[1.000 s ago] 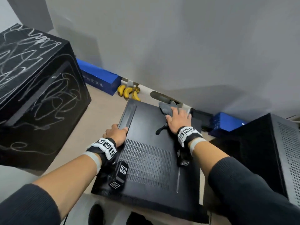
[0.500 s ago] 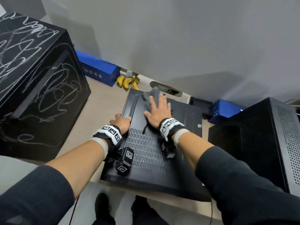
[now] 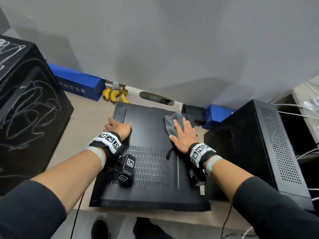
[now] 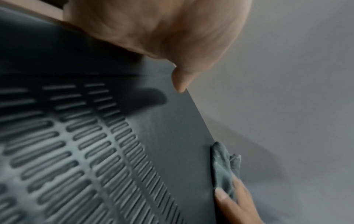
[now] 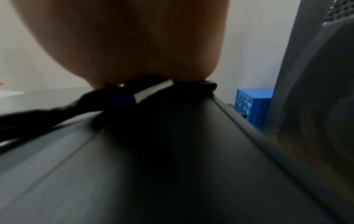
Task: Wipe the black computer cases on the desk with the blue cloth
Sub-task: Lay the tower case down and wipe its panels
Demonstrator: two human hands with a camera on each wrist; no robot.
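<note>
A flat black computer case (image 3: 150,169) lies on its side in the middle of the desk (image 3: 89,114). My right hand (image 3: 184,135) lies flat, fingers straight, on the grey-blue cloth (image 3: 170,125) at the case's far right corner. The left wrist view shows that cloth (image 4: 224,166) bunched at the panel's edge (image 4: 162,136) under my right fingers (image 4: 233,201). My left hand (image 3: 119,126) rests on the case's left side beside the recessed handle, holding nothing. A second black case (image 3: 25,109), scribbled with white lines, stands at the left. A third (image 3: 259,144) stands upright at the right.
Bananas (image 3: 115,95) and a long blue box (image 3: 77,83) lie against the grey wall behind the case. Another blue box (image 3: 217,112) sits at the back right. White cables (image 3: 302,114) run behind the right case. The desk's front edge is just below the flat case.
My right hand has slid the cloth along the far edge of the flat case, from near the left recess to the far right corner. The left hand stayed put.
</note>
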